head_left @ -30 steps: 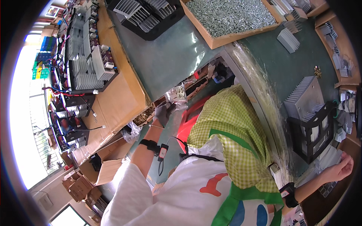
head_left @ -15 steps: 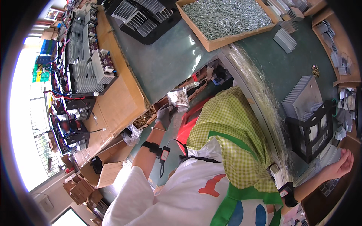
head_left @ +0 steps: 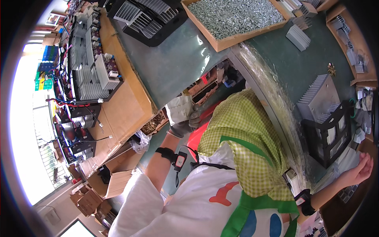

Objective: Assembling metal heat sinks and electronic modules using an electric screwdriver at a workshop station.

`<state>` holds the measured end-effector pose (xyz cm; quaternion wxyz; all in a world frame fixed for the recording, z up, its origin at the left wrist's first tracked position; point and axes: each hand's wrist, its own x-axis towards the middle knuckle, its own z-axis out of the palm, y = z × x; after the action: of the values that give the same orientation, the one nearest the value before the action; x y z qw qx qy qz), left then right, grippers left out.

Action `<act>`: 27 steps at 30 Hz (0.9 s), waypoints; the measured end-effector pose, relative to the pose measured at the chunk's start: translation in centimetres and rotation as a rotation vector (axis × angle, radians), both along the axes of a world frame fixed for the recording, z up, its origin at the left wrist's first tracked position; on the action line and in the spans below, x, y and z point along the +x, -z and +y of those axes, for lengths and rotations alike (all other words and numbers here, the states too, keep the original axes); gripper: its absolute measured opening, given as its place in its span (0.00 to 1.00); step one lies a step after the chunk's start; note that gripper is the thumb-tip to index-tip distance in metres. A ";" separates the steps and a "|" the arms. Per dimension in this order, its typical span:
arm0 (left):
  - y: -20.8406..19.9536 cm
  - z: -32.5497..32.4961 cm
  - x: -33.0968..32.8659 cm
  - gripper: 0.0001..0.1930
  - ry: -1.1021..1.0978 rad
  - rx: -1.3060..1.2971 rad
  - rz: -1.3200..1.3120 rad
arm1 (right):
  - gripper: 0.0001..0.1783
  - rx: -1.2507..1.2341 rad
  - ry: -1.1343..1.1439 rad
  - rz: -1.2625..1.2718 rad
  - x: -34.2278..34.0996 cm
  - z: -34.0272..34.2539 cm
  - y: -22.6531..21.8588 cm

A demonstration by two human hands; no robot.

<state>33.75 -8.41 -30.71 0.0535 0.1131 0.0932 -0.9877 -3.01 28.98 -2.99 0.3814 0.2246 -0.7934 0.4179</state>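
My left hand, in a grey glove, is closed on the edge of a silvery bag. It holds the bag over the gap beside the green-grey table, above a red surface. What is inside the bag cannot be made out. My right hand is bare and stretched far to the right, fingers loosely bent, with nothing visible in it. Nearest to it are a black plastic frame and pale metal pieces. A finned heat sink leans at that frame.
A cardboard tray of small screws stands on the table. Left of it is a black unit with heat sinks. Wired heat-sink assemblies line a cardboard sheet. Clear plastic wrap covers the table edge.
The silvery bag has turned and moved a little left and closer, showing a flatter, paler side. My left hand has shifted slightly right with it; my right hand has barely moved.
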 end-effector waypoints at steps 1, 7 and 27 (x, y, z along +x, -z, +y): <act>-0.1 0.1 -0.4 0.15 0.003 0.001 -0.003 | 0.14 0.005 0.006 -0.007 0.0 0.0 0.0; -0.7 0.3 -1.4 0.13 -0.005 -0.025 0.060 | 0.14 0.058 0.036 -0.010 0.0 0.4 0.0; -0.4 0.5 -1.7 0.11 -0.126 0.124 0.033 | 0.11 0.145 0.054 -0.060 -0.2 1.3 0.0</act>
<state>32.01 -7.87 -30.35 0.1070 0.0939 0.1618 -0.9765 -3.24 30.26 -3.03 0.3512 0.2173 -0.8386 0.3553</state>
